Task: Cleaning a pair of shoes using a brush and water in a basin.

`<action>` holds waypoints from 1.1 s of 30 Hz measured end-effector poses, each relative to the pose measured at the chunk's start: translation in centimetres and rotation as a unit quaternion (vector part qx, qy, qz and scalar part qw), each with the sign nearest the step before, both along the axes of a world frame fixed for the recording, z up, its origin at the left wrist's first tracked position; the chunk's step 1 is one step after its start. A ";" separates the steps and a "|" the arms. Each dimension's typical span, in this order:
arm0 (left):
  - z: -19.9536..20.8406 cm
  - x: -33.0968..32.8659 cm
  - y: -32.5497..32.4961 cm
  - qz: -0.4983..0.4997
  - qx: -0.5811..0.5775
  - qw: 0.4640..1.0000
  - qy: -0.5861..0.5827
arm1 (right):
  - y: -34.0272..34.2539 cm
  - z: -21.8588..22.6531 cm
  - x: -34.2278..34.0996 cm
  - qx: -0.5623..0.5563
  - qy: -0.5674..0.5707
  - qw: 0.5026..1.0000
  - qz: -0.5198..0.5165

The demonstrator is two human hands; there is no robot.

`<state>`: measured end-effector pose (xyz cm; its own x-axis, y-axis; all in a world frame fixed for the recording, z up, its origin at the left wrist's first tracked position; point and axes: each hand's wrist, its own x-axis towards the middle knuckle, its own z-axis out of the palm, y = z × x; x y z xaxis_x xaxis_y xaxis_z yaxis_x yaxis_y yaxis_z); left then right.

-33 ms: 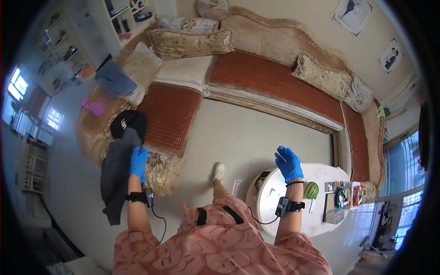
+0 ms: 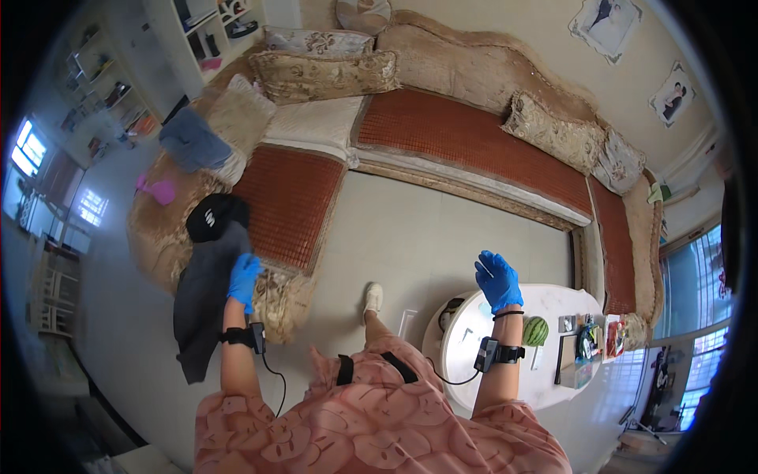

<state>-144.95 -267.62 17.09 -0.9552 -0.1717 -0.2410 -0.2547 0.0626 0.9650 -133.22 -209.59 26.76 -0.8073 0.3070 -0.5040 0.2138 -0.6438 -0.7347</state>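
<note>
My left hand (image 2: 244, 278), in a blue glove, is closed at the edge of a dark grey cloth garment (image 2: 207, 304). Its fingertips are partly hidden against the fabric. The garment's lower end hangs over the floor left of my forearm, while its upper end reaches a black cap (image 2: 216, 217) on the sofa's left section. My right hand (image 2: 497, 282), gloved in blue too, is raised beside the far left edge of the white oval table (image 2: 462, 347). Its fingers are extended, a little apart, and it holds nothing.
The sofa with reddish-brown mats (image 2: 450, 138) bends around the far side. A watermelon (image 2: 535, 331) and a clear box (image 2: 576, 371) stand on the table. On the left sofa arm lie a pink object (image 2: 156, 190) and a blue-grey cloth (image 2: 193, 141).
My left hand has shifted slightly right, and the garment's lower end is slightly higher. The view has moved a little; my right hand stays nearly in place.
</note>
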 end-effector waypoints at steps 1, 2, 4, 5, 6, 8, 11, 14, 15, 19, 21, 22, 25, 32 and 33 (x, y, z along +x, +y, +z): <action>-2.3 -1.9 -0.8 -0.061 -0.047 0.996 -0.040 | 0.6 -0.1 -2.7 -0.015 0.000 1.000 -0.012; -2.4 -3.3 3.8 -0.086 -0.055 0.981 -0.166 | 3.1 -0.7 -3.9 -0.003 -0.013 0.999 -0.032; -7.2 -4.6 4.0 -0.208 -0.329 0.888 -0.244 | 5.5 -0.3 -8.4 -0.014 0.010 0.998 -0.067; -10.1 -4.2 2.3 -0.291 -0.410 0.834 -0.227 | 6.3 0.1 -10.9 -0.015 0.040 0.998 -0.048; -13.1 -2.8 -0.9 -0.360 -0.444 0.793 -0.213 | 5.8 0.6 -14.5 -0.022 0.045 0.998 -0.036; -16.4 0.1 -5.4 -0.448 -0.422 0.752 -0.236 | 5.5 1.9 -20.7 -0.013 0.039 0.999 -0.026; -18.6 3.7 -8.3 -0.458 -0.476 0.739 -0.130 | 5.8 0.3 -29.1 -0.022 0.022 0.999 0.009; -15.1 1.5 -5.0 -0.347 -0.378 0.773 -0.373 | 5.9 -1.0 -36.4 -0.018 -0.009 0.999 0.046; -14.3 0.5 -5.2 -0.332 -0.382 0.770 -0.388 | 5.7 -2.0 -39.4 -0.020 -0.014 0.998 0.059; -14.8 -6.0 -5.2 -0.343 -0.403 0.753 -0.391 | 2.3 -4.6 -51.0 -0.006 -0.031 0.994 0.105; -15.2 -11.7 -4.7 -0.372 -0.416 0.744 -0.368 | 0.0 -5.0 -57.2 0.020 -0.055 0.989 0.134; -15.2 -15.1 -4.3 -0.398 -0.431 0.731 -0.349 | -0.7 -5.1 -59.6 0.025 -0.078 0.984 0.156; -13.7 -25.8 -2.1 -0.548 -0.543 0.592 -0.231 | -5.1 -4.2 -67.9 0.162 0.020 0.941 0.295; -3.0 -50.8 8.1 0.051 -0.143 0.967 -0.203 | -8.6 -5.3 -87.8 0.289 -0.082 0.860 0.413; -2.6 -52.5 8.9 0.055 -0.122 0.973 -0.186 | -7.3 -8.2 -92.6 0.384 -0.057 0.811 0.437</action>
